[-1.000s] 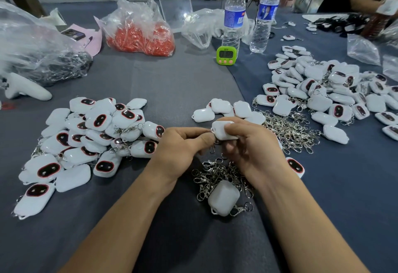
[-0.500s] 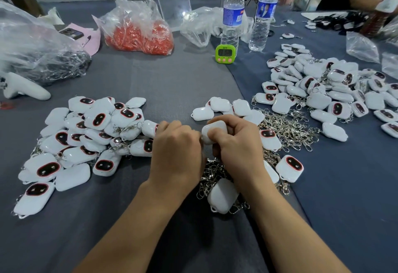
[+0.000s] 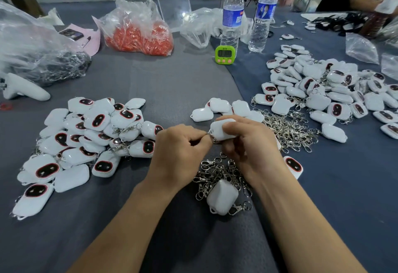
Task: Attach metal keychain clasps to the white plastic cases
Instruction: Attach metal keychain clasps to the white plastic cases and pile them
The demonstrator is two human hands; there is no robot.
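A white, rounded plastic case [image 3: 221,131] is being held just above the middle of the table. It is being gripped by the right hand [image 3: 252,146], whose thumb and fingers are curled round its right end. At the case's left end a small silver metal keychain clasp [image 3: 212,138] is being pinched between the thumb and forefinger of the left hand [image 3: 179,152], the other fingers being kept curled in. Most of the clasp is being hidden by the fingertips, so whether it is hooked on cannot be told.

Directly below the hands a loose tangle of silver clasps [image 3: 217,170] is being kept on the dark grey-blue table cloth [image 3: 176,83]. A second white case [image 3: 223,197] is lying at its near edge. Just behind the hands a small group of plain white cases [image 3: 219,107] is being kept, and to their right a wider spread of clasps [image 3: 288,130].

A heap of white cases with dark, red-rimmed windows [image 3: 86,139] is being stored to the left, and a broader heap of the same cases [image 3: 323,91] to the right.

Farther back a green digital timer [image 3: 224,55] is being stood beside two clear water bottles [image 3: 231,14]. A clear bag of orange-red pieces [image 3: 140,33] is lying at centre left.
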